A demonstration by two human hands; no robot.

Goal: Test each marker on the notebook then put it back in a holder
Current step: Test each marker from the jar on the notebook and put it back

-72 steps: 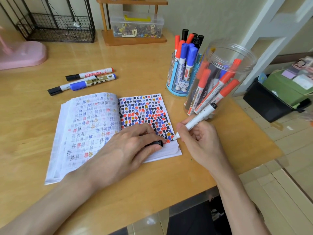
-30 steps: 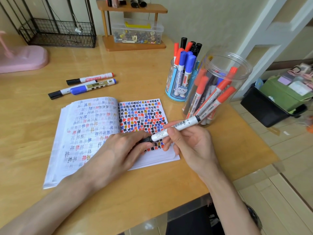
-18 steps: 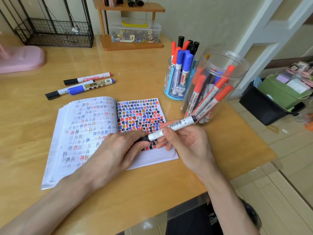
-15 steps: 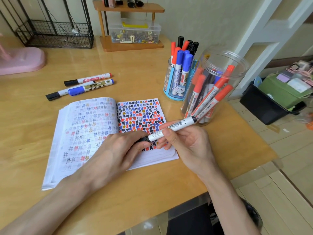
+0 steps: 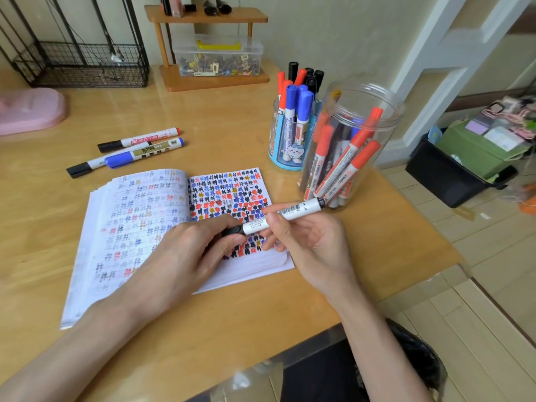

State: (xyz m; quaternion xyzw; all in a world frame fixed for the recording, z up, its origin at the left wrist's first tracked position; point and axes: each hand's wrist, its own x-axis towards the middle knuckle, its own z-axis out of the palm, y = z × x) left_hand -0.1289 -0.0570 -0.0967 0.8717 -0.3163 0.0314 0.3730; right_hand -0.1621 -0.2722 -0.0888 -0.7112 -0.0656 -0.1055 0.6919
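An open notebook lies on the wooden desk, its right page dense with red, blue and black marks. My right hand holds a white-barrelled black marker level above that page. My left hand rests on the notebook and grips the marker's black cap, which sits on the marker's left end. A blue holder with several markers and a clear jar with several markers stand at the right. Three loose markers lie left of centre.
A pink object sits at the far left. A wire basket and a wooden shelf with a clear box line the back wall. The desk's right edge drops to the floor, where a black bin stands.
The right hand lifted the marker's tip off the page and turned the marker level. Its tip went into the cap held by my left hand, and both hands have stayed together since.
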